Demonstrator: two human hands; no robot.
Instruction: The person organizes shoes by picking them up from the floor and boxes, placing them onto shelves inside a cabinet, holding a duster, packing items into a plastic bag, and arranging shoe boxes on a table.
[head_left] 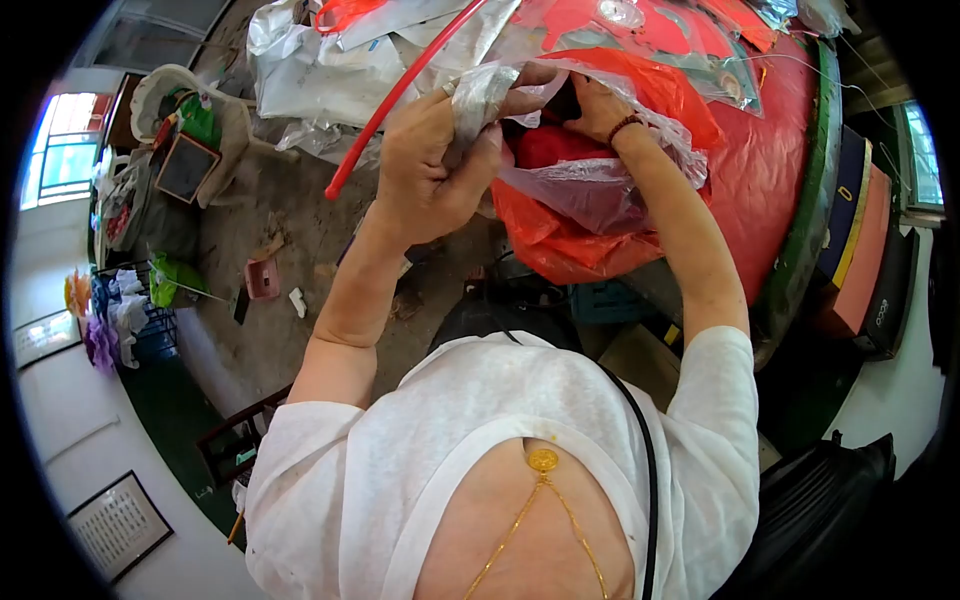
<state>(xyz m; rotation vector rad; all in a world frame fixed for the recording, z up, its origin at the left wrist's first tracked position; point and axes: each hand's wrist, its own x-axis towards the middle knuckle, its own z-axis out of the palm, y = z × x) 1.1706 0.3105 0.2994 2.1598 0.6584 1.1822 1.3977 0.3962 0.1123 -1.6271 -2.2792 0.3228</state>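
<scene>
My left hand is closed on the gathered rim of a thin clear plastic bag, with the fingers and thumb pinching it. The bag sits inside a red-orange plastic bag at the edge of the red-covered table. My right hand, with a dark red beaded bracelet on its wrist, reaches into the mouth of the clear bag. Its fingertips are hidden in there. Within the bag lies a dark red item whose kind I cannot make out. A red tube slants past my left hand.
Flat plastic packages with red pieces lie on the red-covered table. White plastic sheeting is heaped at the left. A pale plastic chair holds odds and ends. Boxes are stacked at the right, above a black bag.
</scene>
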